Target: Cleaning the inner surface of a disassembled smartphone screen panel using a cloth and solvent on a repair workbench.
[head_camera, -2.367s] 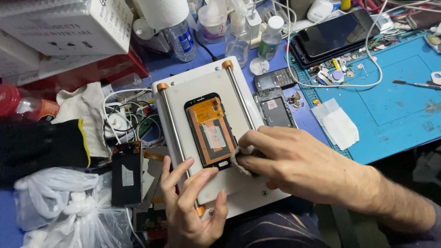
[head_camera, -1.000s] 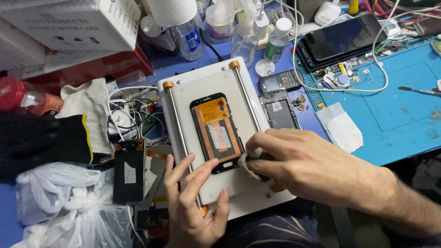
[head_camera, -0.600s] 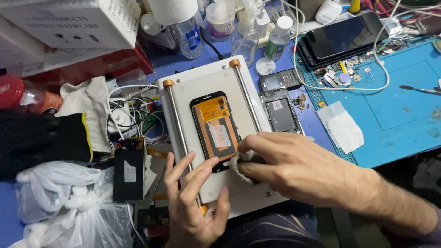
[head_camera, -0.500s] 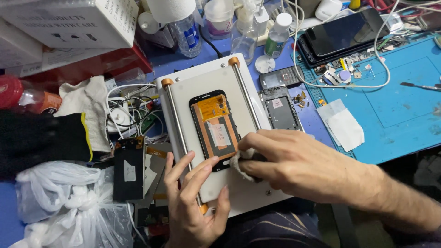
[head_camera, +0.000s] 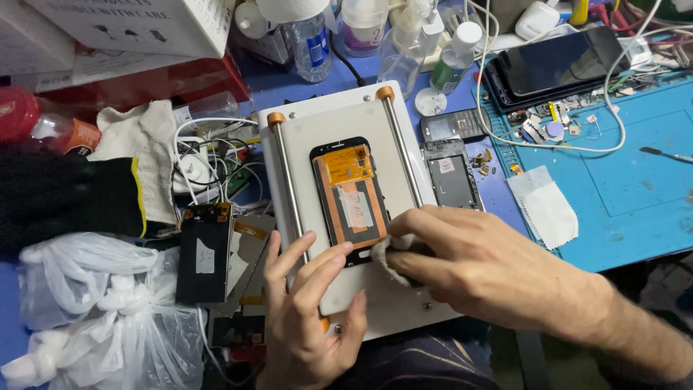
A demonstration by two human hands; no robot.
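Right hand [head_camera: 476, 271] fingers are pinched shut on a small white cloth wad [head_camera: 393, 253], pressed at the near right corner of the phone screen assembly [head_camera: 350, 198], which lies back-up on the white plate [head_camera: 339, 123]. Judged step: wiping that near edge; next calls for steady, light strokes. Left hand [head_camera: 307, 318] lies open, fingers spread flat, bracing the plate's near left side.

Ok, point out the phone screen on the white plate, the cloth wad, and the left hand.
Phone screen [head_camera: 350, 195], head view, on its orange back.
Cloth wad [head_camera: 393, 253], head view, on its part showing under the fingers.
Left hand [head_camera: 307, 325], head view, on its back.
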